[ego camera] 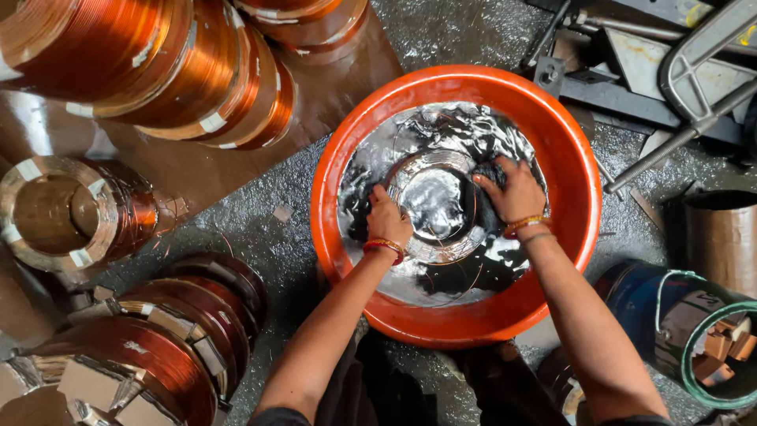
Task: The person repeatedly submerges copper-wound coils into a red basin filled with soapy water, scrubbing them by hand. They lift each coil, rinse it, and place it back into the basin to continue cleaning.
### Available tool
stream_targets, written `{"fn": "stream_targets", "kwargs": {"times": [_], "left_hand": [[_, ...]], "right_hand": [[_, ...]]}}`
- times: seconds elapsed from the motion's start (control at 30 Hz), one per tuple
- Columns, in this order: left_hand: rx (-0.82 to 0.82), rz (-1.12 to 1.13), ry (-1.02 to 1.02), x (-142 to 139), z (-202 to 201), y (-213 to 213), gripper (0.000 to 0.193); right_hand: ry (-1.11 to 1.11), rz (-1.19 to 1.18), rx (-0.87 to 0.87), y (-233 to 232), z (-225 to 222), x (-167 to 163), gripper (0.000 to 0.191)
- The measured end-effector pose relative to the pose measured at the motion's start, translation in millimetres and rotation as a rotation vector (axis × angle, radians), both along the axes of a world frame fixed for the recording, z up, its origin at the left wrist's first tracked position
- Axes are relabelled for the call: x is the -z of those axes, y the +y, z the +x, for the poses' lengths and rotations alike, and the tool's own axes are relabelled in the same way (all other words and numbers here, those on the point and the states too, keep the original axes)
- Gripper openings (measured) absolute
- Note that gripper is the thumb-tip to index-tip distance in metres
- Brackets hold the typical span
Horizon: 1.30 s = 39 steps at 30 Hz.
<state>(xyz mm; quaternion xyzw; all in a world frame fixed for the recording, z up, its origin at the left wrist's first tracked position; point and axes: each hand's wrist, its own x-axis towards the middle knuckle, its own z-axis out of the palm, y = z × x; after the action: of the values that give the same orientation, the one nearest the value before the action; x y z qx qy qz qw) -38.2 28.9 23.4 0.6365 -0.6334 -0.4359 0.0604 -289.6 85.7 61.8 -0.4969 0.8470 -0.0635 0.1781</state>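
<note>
A round orange tub (339, 158) full of dark shiny liquid stands on the floor in front of me. A ring-shaped wire coil (430, 197) lies sunk in the liquid at its middle. My left hand (388, 221) grips the coil's left rim, fingers curled over it. My right hand (514, 192) presses on the coil's right rim, on top of a dark wad, perhaps a cloth (489, 172). Both wrists wear red and gold bangles.
Copper wire coils are stacked at the top left (158, 63), at the left (71, 213) and at the bottom left (150, 347). A blue drum with scraps (694, 331) stands at the lower right, a brown cylinder (721, 237) at the right, a metal frame (678, 63) at the top right.
</note>
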Motion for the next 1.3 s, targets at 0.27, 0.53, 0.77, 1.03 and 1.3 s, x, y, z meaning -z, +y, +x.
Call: {"fn": "stream_targets", "kwargs": {"times": [0.27, 0.53, 0.77, 1.03, 1.3], "left_hand": [[-0.005, 0.025, -0.05, 3, 0, -3, 0.059], [0.027, 0.067, -0.052, 7, 1, -1, 0.056], [0.007, 0.017, -0.014, -2, 1, -3, 0.057], [0.017, 0.02, -0.025, 1, 0, -2, 0.065], [0.03, 0.009, 0.012, 11, 4, -2, 0.064]], "right_hand": [[0.123, -0.095, -0.36, -102, 80, -16, 0.048], [0.02, -0.101, -0.081, -78, 41, -17, 0.059], [0.085, -0.11, -0.225, -98, 67, -12, 0.055], [0.052, -0.075, -0.116, -73, 45, -8, 0.055], [-0.32, -0.37, 0.355, 67, 19, 40, 0.065]]}}
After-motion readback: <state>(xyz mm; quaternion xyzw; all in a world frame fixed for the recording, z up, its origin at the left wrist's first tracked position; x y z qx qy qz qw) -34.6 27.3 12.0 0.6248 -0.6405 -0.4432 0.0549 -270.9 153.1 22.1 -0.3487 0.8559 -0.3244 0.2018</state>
